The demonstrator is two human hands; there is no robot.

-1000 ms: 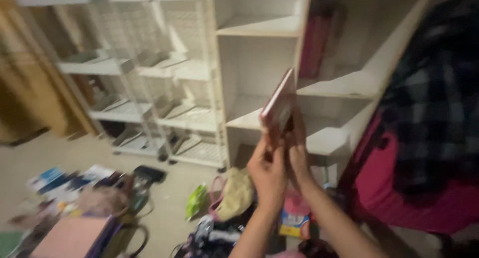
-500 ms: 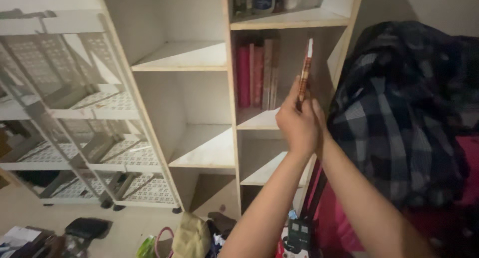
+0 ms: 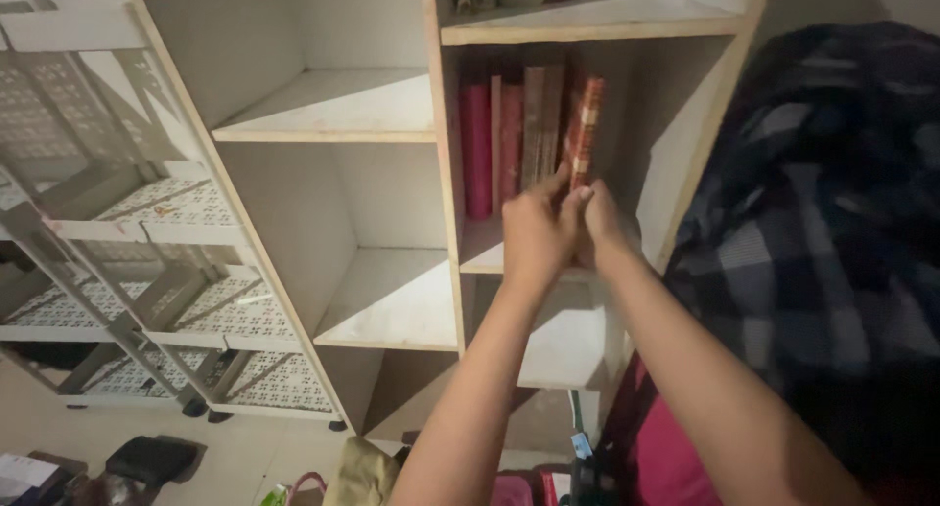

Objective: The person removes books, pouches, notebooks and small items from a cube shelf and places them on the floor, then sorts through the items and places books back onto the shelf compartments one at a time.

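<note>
Head view: left hand and right hand together clamp a red-patterned book upright in the shelf compartment, red books touching at 9 o'clock.

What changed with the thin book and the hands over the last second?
Both hands, left hand and right hand, carried the thin red patterned book from out in front of the wooden shelf unit up into its right-hand compartment, standing it upright at the right end of the row of red and brown books. Unchanged: both hands grip it; the row is undisturbed.
</note>
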